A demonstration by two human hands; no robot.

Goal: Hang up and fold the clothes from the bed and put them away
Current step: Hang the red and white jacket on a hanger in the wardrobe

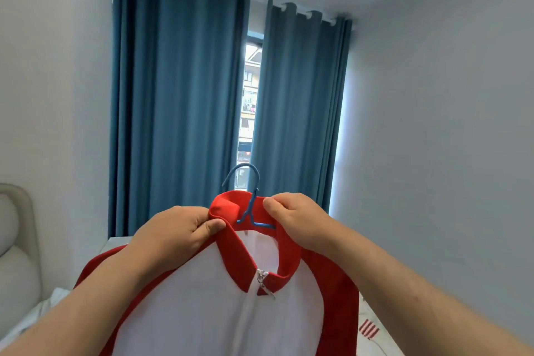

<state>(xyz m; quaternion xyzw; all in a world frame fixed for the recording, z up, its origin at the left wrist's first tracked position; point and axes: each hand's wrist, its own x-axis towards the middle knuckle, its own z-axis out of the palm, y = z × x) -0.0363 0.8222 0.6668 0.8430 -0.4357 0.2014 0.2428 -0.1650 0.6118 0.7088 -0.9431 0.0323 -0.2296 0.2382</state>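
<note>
Jacket (202,306) — pinch-grip, left hand (176,235), right hand (297,221)

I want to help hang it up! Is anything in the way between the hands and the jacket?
Nothing. The left hand and right hand both pinch the jacket by its red collar, with the blue hanger inside. Its hanging place isn't visible.

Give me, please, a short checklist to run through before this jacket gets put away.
1. The hanger sits inside the collar of the jacket: ok.
2. The hook stands clear above the collar: ok.
3. The left hand pinches the collar: ok.
4. The right hand grips the collar: ok.
5. The zipper is drawn up to the collar: ok.
6. The hanger's arms are seated in both shoulders: cannot tell, hidden by cloth.
</note>
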